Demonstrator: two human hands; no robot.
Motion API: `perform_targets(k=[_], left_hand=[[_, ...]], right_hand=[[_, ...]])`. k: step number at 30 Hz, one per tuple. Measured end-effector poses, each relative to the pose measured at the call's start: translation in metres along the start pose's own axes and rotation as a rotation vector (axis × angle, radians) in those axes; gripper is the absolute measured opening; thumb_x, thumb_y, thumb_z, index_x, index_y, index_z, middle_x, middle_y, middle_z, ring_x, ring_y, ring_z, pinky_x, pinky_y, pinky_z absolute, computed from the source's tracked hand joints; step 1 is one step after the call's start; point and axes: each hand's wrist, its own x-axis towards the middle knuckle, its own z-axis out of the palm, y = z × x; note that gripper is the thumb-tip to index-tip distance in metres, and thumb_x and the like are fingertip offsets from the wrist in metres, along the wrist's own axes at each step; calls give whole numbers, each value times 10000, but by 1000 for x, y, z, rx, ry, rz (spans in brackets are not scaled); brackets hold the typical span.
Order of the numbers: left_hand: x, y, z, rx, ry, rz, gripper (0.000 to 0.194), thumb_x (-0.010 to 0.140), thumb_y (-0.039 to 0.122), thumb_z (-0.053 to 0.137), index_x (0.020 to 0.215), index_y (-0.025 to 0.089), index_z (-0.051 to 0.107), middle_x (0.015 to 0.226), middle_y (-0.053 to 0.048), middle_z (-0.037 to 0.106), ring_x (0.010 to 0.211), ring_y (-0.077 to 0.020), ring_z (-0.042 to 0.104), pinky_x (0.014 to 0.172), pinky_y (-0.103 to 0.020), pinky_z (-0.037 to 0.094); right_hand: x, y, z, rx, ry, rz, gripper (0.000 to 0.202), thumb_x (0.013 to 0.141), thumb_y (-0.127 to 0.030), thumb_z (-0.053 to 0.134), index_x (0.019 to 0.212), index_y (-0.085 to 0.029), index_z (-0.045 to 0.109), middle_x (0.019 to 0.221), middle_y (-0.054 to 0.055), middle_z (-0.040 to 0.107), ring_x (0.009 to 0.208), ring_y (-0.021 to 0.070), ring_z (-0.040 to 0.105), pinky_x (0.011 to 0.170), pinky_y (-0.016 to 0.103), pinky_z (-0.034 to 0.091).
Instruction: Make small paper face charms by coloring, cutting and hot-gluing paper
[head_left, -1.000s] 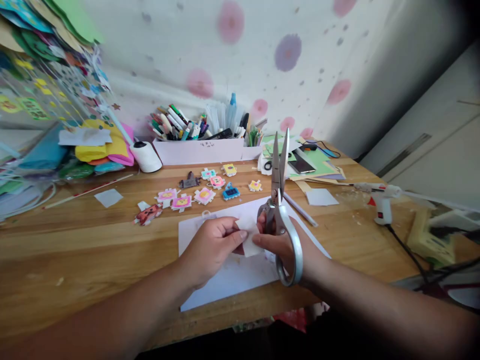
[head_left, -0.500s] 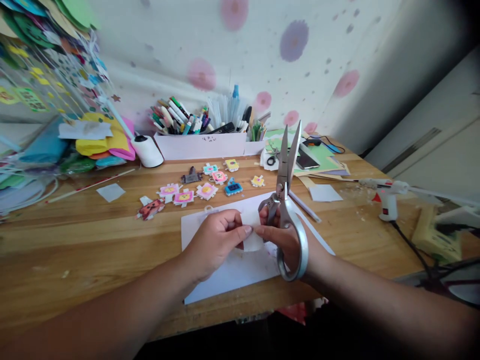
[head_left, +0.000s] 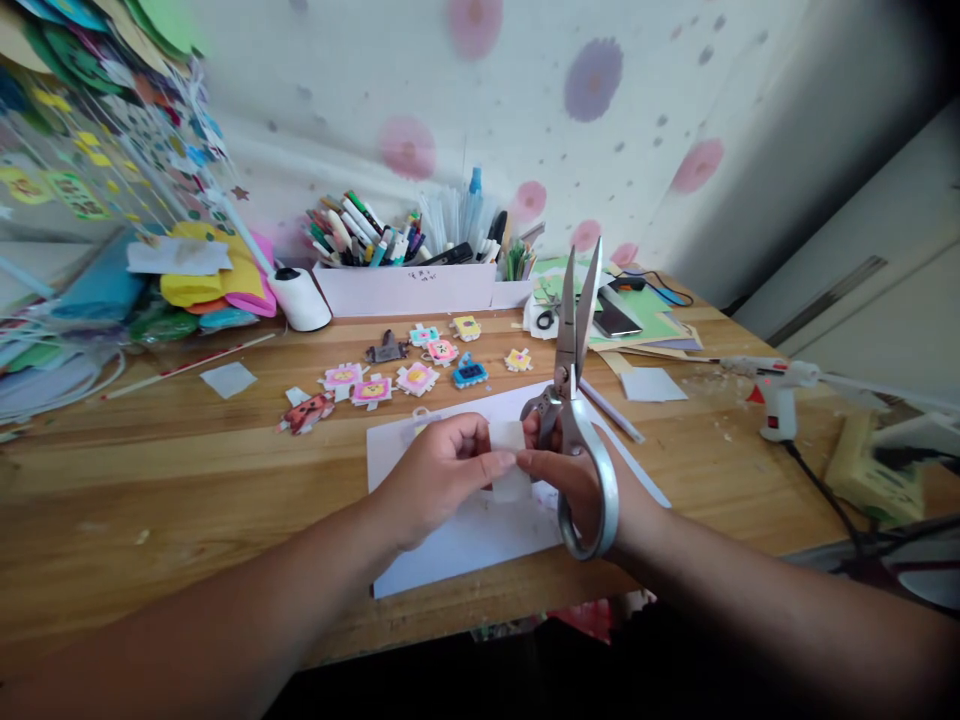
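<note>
Between my two hands is a small piece of white paper (head_left: 510, 480). My left hand (head_left: 442, 470) pinches its left side with thumb and fingers. On the other side, my right hand (head_left: 574, 475) pinches the same piece, thumb tip close to the left thumb. Scissors (head_left: 574, 350) hang on my right hand, its fingers through the handles; their blades point up and stand slightly apart. Beneath the hands lies a larger white sheet (head_left: 420, 570) on the wooden table (head_left: 187, 490). Several small coloured paper cutouts (head_left: 373, 390) lie beyond the sheet.
A white box (head_left: 405, 288) of pens stands against the wall. At right are a hot glue gun (head_left: 780, 395) and a power strip (head_left: 874, 470). A white paper square (head_left: 652, 384) lies right of the scissors, another paper scrap (head_left: 228, 379) at left. Coloured craft materials (head_left: 195, 275) pile up back left.
The view has shifted slightly. Both hands still pinch the paper piece, and the scissors stay on my right hand with their blades slightly apart.
</note>
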Motion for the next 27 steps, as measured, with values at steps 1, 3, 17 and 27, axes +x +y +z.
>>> perform_targets(k=[1, 3, 17, 27], left_hand=[[0, 0, 0, 28, 9, 9, 262, 733, 329, 684, 640, 154, 512, 591, 44, 519, 571, -88, 505, 557, -211, 427], [1, -1, 0, 31, 16, 5, 263, 768, 323, 644, 617, 152, 512, 584, 40, 526, 572, -90, 521, 574, -220, 448], [6, 2, -7, -148, -3, -83, 206, 768, 335, 642, 751, 130, 631, 715, -36, 676, 637, -142, 641, 633, -277, 521], [6, -2, -7, -79, -12, -31, 253, 743, 360, 693, 717, 132, 586, 624, -3, 624, 582, -116, 595, 598, -260, 491]], right_hand=[[0, 1, 0, 1, -8, -7, 187, 627, -203, 660, 760, -195, 528, 669, -40, 509, 609, 116, 470, 572, 268, 380], [0, 3, -1, 20, -14, -23, 187, 637, -195, 663, 770, -195, 532, 677, -41, 513, 618, 114, 474, 579, 263, 383], [-1, 0, -10, 105, 36, -27, 202, 597, -175, 674, 757, -210, 555, 688, -34, 516, 632, 120, 470, 585, 263, 377], [-3, 1, -8, 137, 15, -2, 231, 615, -188, 679, 797, -214, 539, 679, -37, 501, 612, 119, 453, 575, 269, 371]])
